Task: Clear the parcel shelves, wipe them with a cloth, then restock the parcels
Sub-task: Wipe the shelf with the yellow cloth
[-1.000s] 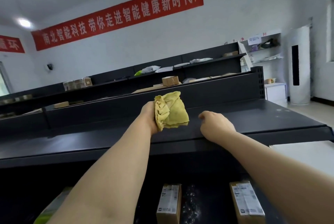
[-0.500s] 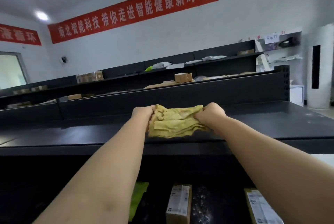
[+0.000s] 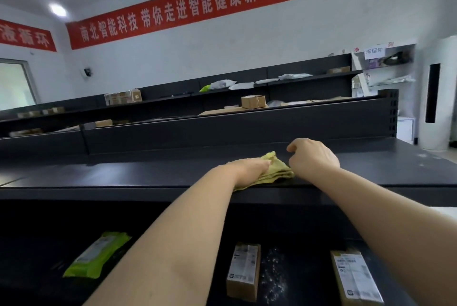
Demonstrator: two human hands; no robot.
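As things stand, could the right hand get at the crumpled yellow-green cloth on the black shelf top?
Probably yes: the right hand is beside the yellow-green cloth, nothing between; the left hand covers only its left part.

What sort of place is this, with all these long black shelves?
Probably a parcel collection point or small courier depot: long black shelves hold labelled cardboard boxes and grey mailer bags, below a red wall banner.

The red wall banner (image 3: 185, 6) reads "南北智能科技 带你走进智能健康新时代!"; a white shelf sign (image 3: 374, 51) reads "滞留件".
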